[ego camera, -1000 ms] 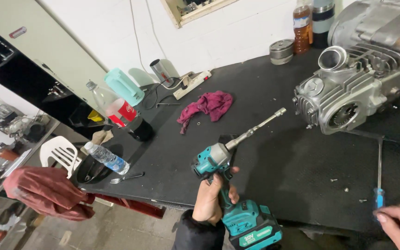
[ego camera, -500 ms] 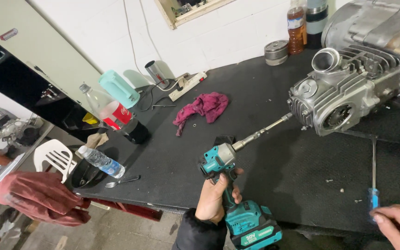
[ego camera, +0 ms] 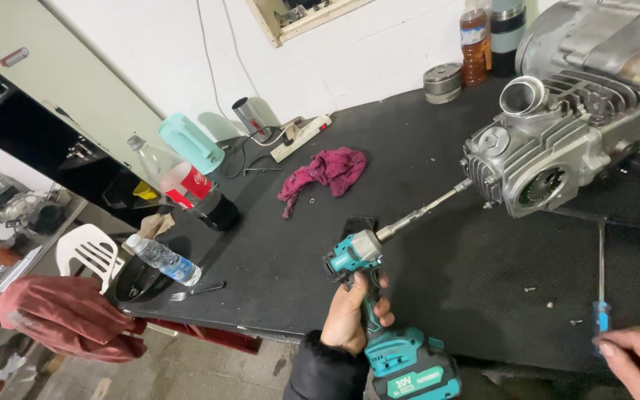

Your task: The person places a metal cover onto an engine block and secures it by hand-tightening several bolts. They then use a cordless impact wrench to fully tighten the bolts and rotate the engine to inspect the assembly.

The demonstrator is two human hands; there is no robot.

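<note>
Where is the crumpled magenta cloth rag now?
In the head view, the crumpled magenta cloth rag lies on the black workbench top, left of the grey metal engine and right of the white power strip.

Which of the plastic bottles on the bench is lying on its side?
The small clear water bottle near the fork lies flat; the red-labelled cola bottle stands.

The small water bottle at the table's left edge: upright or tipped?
Tipped: the water bottle lies on its side near a fork.
</note>
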